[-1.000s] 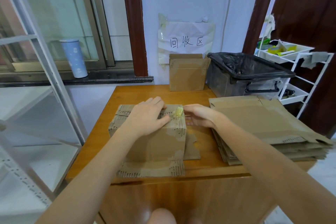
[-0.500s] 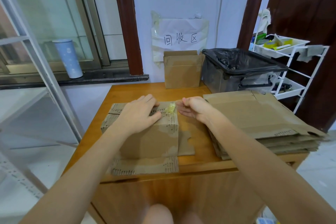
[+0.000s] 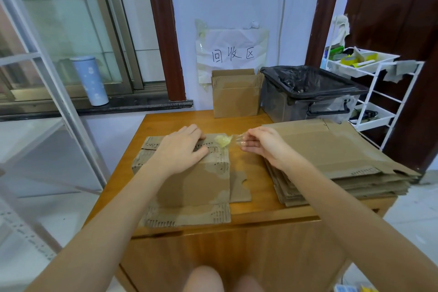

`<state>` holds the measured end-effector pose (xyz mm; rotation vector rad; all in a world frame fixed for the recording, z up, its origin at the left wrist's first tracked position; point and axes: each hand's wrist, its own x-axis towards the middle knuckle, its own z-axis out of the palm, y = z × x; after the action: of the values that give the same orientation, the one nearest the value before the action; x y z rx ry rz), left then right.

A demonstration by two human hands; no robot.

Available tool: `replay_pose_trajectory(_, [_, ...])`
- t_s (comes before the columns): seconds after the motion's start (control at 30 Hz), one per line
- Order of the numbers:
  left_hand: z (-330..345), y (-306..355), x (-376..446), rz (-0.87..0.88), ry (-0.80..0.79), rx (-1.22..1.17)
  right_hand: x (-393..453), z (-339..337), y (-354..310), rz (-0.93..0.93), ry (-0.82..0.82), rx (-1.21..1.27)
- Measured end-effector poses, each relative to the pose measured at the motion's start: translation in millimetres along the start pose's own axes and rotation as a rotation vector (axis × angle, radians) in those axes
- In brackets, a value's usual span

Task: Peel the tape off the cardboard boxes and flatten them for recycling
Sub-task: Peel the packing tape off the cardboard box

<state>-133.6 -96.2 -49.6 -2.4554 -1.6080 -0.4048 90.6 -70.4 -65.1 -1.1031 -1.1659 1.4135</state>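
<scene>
The flattened brown cardboard box, its surface torn to bare corrugation in strips, lies on the left half of the orange wooden table, its long axis running from the near edge toward the wall. The left hand presses flat on its far part, fingers straight. At the box's far right corner a crumpled wad of clear yellowish tape stretches rightward to the right hand, whose curled fingertips pinch the strip's end. A stack of flattened cardboard sheets lies to the right. An upright open cardboard box and a black-lined plastic bin stand against the wall.
</scene>
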Motion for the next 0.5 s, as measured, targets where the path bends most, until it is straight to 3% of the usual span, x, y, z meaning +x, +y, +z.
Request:
replay_pose_trajectory(0.2, [0.1, 0.6, 0.8, 0.003, 0.0, 0.006, -3.7, 10.0, -13.7, -0.28, -0.111, -0.667])
replay_pose_trajectory(0.33, [0.0, 0.7, -0.3, 0.008, 0.007, 0.013, -4.0, 22.0, -17.9, -0.457, -0.2, -0.913])
replay_pose_trajectory(0.5, [0.5, 0.8, 0.1, 0.012, 0.01, 0.013, 0.9, 30.5, -28.4, -0.451, -0.326, -1.069])
